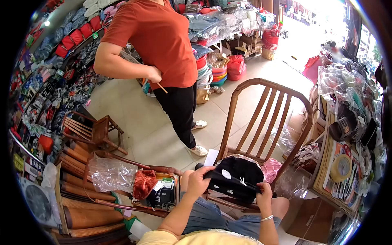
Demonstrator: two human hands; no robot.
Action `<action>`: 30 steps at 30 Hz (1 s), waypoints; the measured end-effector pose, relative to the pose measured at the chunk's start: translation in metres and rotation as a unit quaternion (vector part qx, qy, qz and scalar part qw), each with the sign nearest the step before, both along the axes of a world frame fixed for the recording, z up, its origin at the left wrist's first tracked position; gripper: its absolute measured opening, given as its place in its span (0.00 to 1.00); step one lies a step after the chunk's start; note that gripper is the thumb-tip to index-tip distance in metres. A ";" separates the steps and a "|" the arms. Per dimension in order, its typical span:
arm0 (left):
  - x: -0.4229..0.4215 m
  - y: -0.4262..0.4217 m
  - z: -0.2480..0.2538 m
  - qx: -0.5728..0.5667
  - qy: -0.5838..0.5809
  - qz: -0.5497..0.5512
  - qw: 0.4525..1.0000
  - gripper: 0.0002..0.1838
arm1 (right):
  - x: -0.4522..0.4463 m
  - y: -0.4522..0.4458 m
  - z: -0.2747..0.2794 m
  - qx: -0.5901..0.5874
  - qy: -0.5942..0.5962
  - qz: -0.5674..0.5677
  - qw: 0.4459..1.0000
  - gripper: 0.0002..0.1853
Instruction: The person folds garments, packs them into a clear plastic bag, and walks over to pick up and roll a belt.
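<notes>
The wooden chair (261, 122) stands in front; by its seat, the black cloth (239, 176) with white shapes spans the gap between the hands, the left hand (199, 181) pinching one edge, the right hand (264, 195) gripping the opposite edge. A bracelet (267, 218) circles the right wrist.

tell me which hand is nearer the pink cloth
Right. The right hand is close beside the pink cloth; the left hand is farther off, across the black fabric.

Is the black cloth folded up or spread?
Spread: the black cloth reaches from left hand to right hand, white motifs showing. Any fold underneath: cannot tell.
</notes>
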State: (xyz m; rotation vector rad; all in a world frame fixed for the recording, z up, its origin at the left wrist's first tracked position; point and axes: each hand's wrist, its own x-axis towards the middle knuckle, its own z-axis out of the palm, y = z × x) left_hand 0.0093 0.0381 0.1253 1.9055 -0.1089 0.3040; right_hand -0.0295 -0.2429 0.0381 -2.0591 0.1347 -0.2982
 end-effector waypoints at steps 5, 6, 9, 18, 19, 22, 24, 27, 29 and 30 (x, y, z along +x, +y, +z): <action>0.015 0.023 -0.027 0.020 0.046 0.027 0.998 0.19 | 0.004 -0.014 0.030 0.031 0.018 0.030 0.999 0.13; 0.021 0.024 -0.020 0.029 0.041 0.012 0.999 0.21 | 0.009 -0.017 0.026 0.137 0.048 0.028 0.989 0.10; 0.041 0.035 -0.033 0.017 0.048 -0.021 0.998 0.25 | 0.024 -0.030 0.020 0.179 0.052 0.034 0.982 0.10; 0.060 0.035 -0.002 -0.188 0.224 -0.160 0.943 0.18 | 0.039 -0.025 0.076 0.330 0.093 0.042 0.938 0.09; 0.058 0.036 -0.002 -0.187 0.236 -0.159 0.940 0.17 | 0.035 -0.024 0.076 0.330 0.096 0.038 0.938 0.09; 0.046 0.037 -0.005 -0.177 0.212 -0.171 0.946 0.15 | 0.021 -0.023 0.082 0.298 0.100 0.044 0.948 0.13; 0.035 0.041 -0.003 -0.165 0.219 -0.185 0.944 0.16 | 0.010 -0.022 0.085 0.278 0.070 0.061 0.956 0.14; 0.013 0.039 -0.007 -0.129 0.218 -0.188 0.949 0.14 | -0.007 -0.020 0.089 0.266 0.049 0.093 0.958 0.14; -0.001 0.036 -0.023 0.059 0.073 -0.219 0.971 0.13 | -0.018 -0.015 0.087 0.264 0.026 0.110 0.958 0.14; -0.010 0.033 -0.029 0.066 0.137 -0.221 0.963 0.14 | -0.022 -0.011 0.086 0.269 0.029 0.105 0.957 0.14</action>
